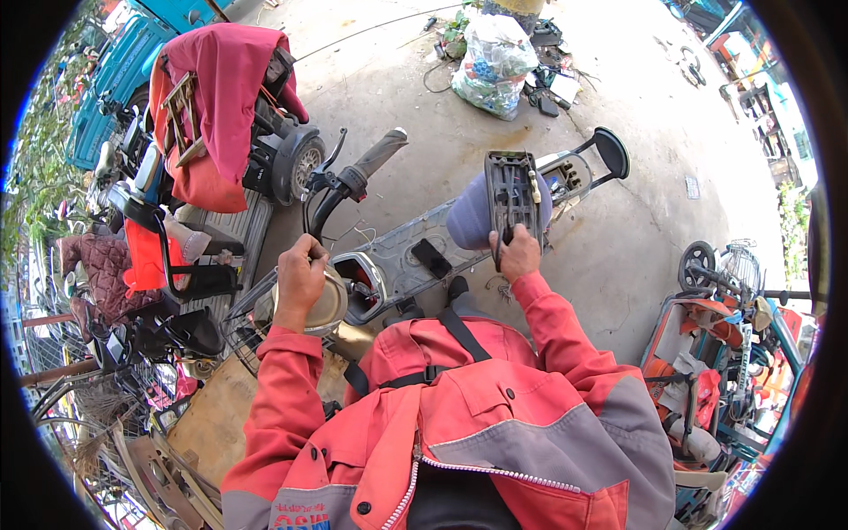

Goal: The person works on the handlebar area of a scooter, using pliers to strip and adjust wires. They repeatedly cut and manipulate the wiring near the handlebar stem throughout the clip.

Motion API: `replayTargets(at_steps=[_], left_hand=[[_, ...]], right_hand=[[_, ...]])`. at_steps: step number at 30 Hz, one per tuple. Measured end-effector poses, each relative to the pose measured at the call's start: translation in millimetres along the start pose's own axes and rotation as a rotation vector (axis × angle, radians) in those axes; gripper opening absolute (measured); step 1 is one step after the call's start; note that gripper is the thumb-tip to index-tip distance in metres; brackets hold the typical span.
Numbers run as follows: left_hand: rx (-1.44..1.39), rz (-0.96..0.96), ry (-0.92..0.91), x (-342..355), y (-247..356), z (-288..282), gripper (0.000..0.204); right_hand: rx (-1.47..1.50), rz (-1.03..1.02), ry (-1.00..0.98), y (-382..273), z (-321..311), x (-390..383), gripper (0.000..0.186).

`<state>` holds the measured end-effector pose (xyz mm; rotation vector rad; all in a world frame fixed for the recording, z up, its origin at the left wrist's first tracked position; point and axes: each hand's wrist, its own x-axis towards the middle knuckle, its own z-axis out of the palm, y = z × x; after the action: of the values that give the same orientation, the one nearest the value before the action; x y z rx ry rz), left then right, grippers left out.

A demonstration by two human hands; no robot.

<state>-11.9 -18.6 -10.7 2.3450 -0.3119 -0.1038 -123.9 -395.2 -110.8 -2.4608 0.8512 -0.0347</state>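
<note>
My left hand (300, 276) is closed with its fingers curled, right where the black handlebar (332, 205) of an electric scooter runs down; what lies inside the fingers is hidden. My right hand (519, 251) grips the near end of a long black ribbed plastic part (512, 196), which stands over the scooter's lavender seat (470, 216). Between my hands stretches the scooter's grey footboard (393, 252), with a black phone (431, 258) lying on it. Close to my left wrist sit a round beige cover (329, 305) and an opened front compartment (360, 287) with wires inside.
A scooter draped with a pink-red cloth (225, 97) stands at the far left. Ahead on the concrete lies a clear bag of rubbish (495, 66) beside black scraps. A red-framed vehicle (680, 353) with a wheel is at right. Wire baskets and a wooden board (212, 424) crowd the near left.
</note>
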Motion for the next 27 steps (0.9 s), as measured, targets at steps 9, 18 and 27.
replayTargets(at_steps=[9, 18, 27], left_hand=[[0.006, -0.019, 0.000, 0, 1, 0, 0.013], [-0.029, -0.008, 0.021, 0, -1, 0, 0.012], [-0.062, -0.048, 0.030, -1, -4, -1, 0.012]], right_hand=[[-0.303, 0.148, -0.071, 51, -16, 43, 0.049], [-0.330, 0.080, -0.021, 60, 10, 56, 0.049], [-0.138, -0.190, 0.013, -11, -15, 47, 0.026]])
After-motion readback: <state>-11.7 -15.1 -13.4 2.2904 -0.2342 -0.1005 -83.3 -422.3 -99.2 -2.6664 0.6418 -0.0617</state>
